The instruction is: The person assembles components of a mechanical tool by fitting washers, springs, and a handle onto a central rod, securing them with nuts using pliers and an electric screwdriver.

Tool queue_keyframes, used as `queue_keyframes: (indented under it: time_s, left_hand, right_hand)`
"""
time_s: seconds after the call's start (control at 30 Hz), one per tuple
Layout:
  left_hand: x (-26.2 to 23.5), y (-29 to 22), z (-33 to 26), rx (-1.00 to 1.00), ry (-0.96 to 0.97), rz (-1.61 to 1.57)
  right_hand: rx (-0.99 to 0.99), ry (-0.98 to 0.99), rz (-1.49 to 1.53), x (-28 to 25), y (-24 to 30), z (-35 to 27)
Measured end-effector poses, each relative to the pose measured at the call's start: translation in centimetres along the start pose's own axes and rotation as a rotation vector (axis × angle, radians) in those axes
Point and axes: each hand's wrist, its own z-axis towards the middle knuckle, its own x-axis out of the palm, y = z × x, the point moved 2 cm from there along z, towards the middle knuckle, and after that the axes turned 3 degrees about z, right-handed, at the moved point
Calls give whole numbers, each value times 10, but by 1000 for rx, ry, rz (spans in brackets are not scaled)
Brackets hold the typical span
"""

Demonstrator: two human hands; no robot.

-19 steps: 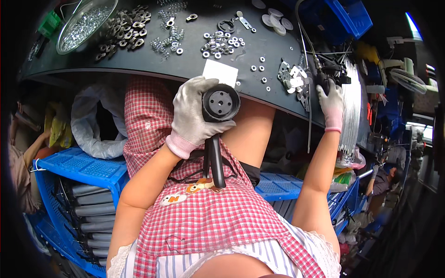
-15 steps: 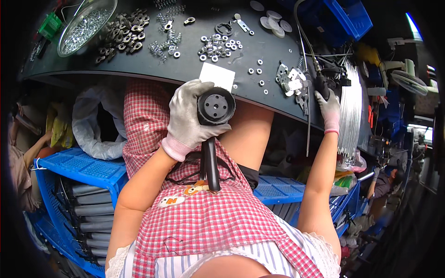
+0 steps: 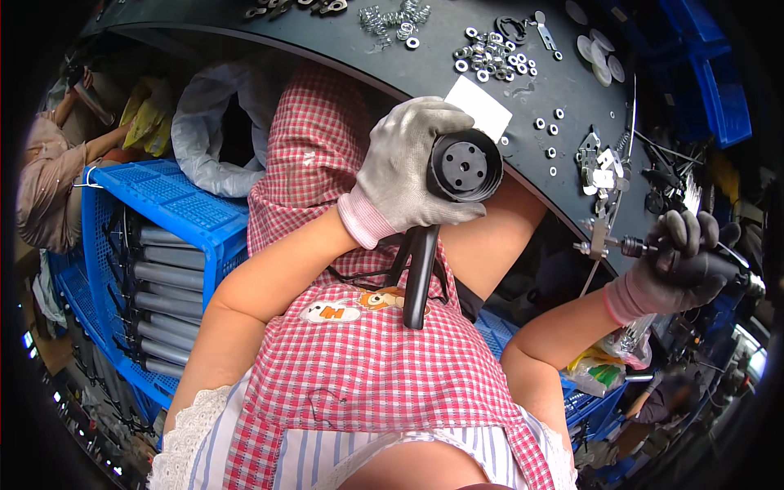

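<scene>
My left hand [image 3: 400, 171], in a grey-white glove, is closed round a black round housing [image 3: 465, 167] with several small holes in its end face. Below that hand a black tube [image 3: 420, 282] points toward my lap; whether it joins the housing is hidden. At the right, my gloved right hand [image 3: 682, 261] grips a dark air drill [image 3: 702, 273]. Its shaft carries a small metal block [image 3: 599, 239] with short prongs, pointing left toward the housing but well apart from it. A white square card [image 3: 478, 109] lies at the table edge, just behind the housing.
On the dark table [image 3: 343, 49] lie loose nuts [image 3: 494, 57], springs [image 3: 396, 20], flat metal plates [image 3: 604, 171] and clear discs [image 3: 600, 57]. A blue bin [image 3: 702, 73] stands at the far right. To my left, a blue crate [image 3: 167, 200] holds several grey tubes.
My right hand has lifted the air drill off the table's right side and brought it nearer, turned to point left. The view has swung left; my left hand still holds the housing.
</scene>
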Motion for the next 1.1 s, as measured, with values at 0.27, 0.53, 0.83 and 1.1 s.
queue_keyframes:
  time_s: [0.27, 0.53, 0.83, 1.1]
  left_hand:
    - [4, -2, -2, -26, 29, -106]
    - [4, 1, -1, -17, 40, -141]
    - [3, -5, 0, -37, -3, -103]
    - [9, -1, -4, -83, -55, -174]
  right_hand:
    - [212, 209, 113, 40, -109, -3]
    - [160, 367, -92, 31, -106, -14]
    - [-23, 301, -337, 64, -113, -31]
    - [207, 520, -525, 90, -138, -10]
